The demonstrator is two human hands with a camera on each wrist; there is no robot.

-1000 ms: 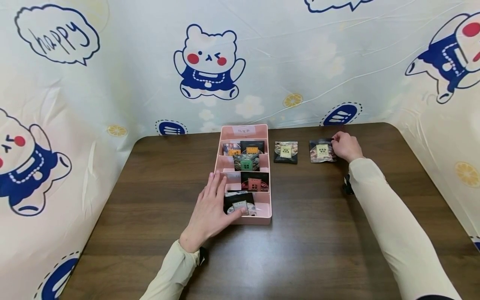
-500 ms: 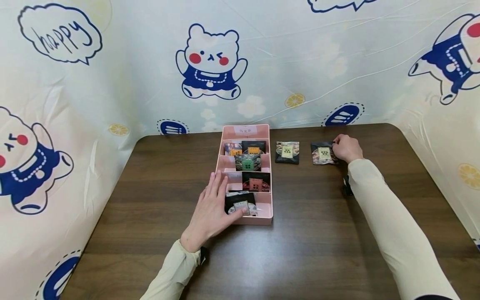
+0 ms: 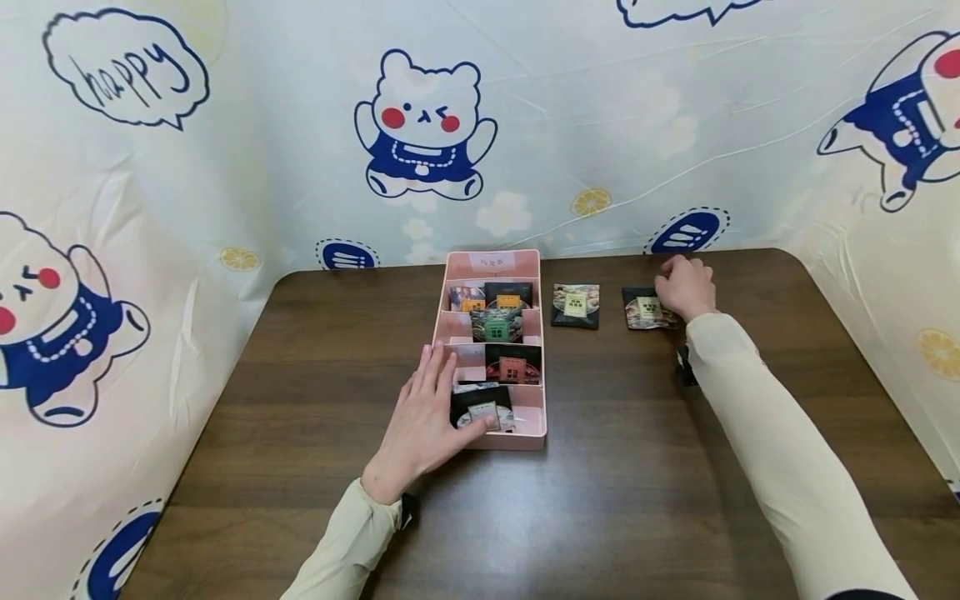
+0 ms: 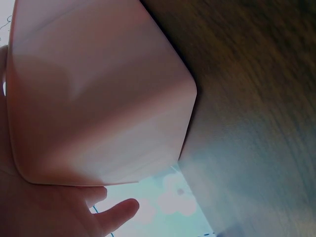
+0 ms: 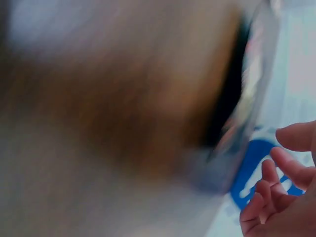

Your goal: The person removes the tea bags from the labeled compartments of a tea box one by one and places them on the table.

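Note:
A pink divided box stands on the table with small tea sachets in several compartments. My left hand rests on its near left side, fingers extended along the rim and the thumb over the front compartment. To the right of the box lie two dark sachets with pale yellow-green labels, a left sachet and a right sachet. My right hand is over the upper right corner of the right sachet. In the right wrist view its thumb and forefinger are apart, with nothing between them.
The wooden table runs back to a printed cloth with cartoon bears, which also hangs at both sides. A green-labelled sachet and a red-labelled sachet sit in the box's middle compartments.
My right hand has let go of the right sachet's edge and moved slightly left and up. The sachet lies flat on the table. My left hand and the box have stayed in place.

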